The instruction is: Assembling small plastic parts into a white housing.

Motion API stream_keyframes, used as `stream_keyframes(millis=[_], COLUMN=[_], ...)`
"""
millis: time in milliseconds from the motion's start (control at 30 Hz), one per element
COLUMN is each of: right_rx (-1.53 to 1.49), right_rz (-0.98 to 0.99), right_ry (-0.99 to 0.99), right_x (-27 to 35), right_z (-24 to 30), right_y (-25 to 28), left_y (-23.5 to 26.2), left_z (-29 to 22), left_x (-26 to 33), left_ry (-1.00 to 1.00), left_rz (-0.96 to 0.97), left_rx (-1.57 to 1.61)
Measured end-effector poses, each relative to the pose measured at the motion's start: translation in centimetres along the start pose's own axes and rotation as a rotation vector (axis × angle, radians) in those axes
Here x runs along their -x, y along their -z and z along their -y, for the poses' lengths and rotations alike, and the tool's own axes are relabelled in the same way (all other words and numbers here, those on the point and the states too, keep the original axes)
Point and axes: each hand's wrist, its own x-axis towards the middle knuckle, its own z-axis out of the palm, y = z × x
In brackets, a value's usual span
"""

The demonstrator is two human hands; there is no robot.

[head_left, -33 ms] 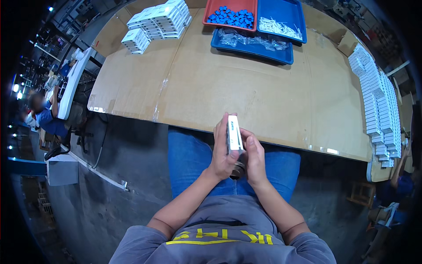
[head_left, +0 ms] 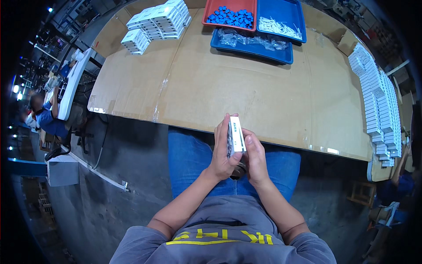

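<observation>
White boxy unit [head_left: 236, 136], one: held on edge above the denim lap [head_left: 187, 160], near the front edge of the cardboard-covered table [head_left: 211, 94]. Left hand [head_left: 220, 154]: clasped on the unit, fingers along the left side, thumb at the near end. Right hand [head_left: 256, 159]: half curled just beside the right side; cannot tell whether pressing or merely cupping, fingers partly hidden.

Hazards, as judged: could slip into the lap or onto the floor [head_left: 127, 152], given a slackened left thumb; could knock against the table edge, given a careless lift. Too hard a squeeze: possible damage to the casing.

Also on the table: white stack [head_left: 158, 20], far left; taller white stacks [head_left: 377, 99], far right, likely to topple if bumped; red tray [head_left: 244, 3] of blue pieces [head_left: 231, 17].
</observation>
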Motion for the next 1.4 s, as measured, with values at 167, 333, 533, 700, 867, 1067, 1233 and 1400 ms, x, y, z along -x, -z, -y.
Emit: stream_keyframes(millis=[167,333,533,700,867,1067,1233,1400], right_rx=[-0.039,-0.064,0.031,0.102,0.253,0.163,0.229,1.019], right_rz=[0.032,0.036,0.050,0.075,0.095,0.078,0.143,0.209], right_ry=[-0.143,-0.003,0.048,0.145,0.245,0.061,-0.041,0.668], right_x=[-0.1,0.5,1.3,2.2,2.5,0.7,0.2,-0.1], right_z=[1.0,-0.5,-0.4,-1.5,-1.6,-1.9,0.7,1.9], right_y=[0.2,-0.7,-2.1,-2.2,-1.7,0.3,1.9,3.2], left_y=[-0.5,-1.2,-1.0,-1.3,-1.3,-0.4,0.0,-0.7], left_z=[-0.7,-0.6,0.6,0.7,0.4,-0.1,0.2,-2.9], left_x=[-0.4,-0.2,0.1,0.5,1.0,-0.4,-0.2,-0.3], left_ry=[-0.015,0.048,-0.139,-0.174,-0.156,-0.168,-0.001,0.683], left_rz=[-0.008,-0.152,-0.259,-0.312,-0.295,-0.059,-0.001,-0.004], left_rx=[0.117,0.035,-0.013,0.110,0.191,-0.082,-0.001,0.806])
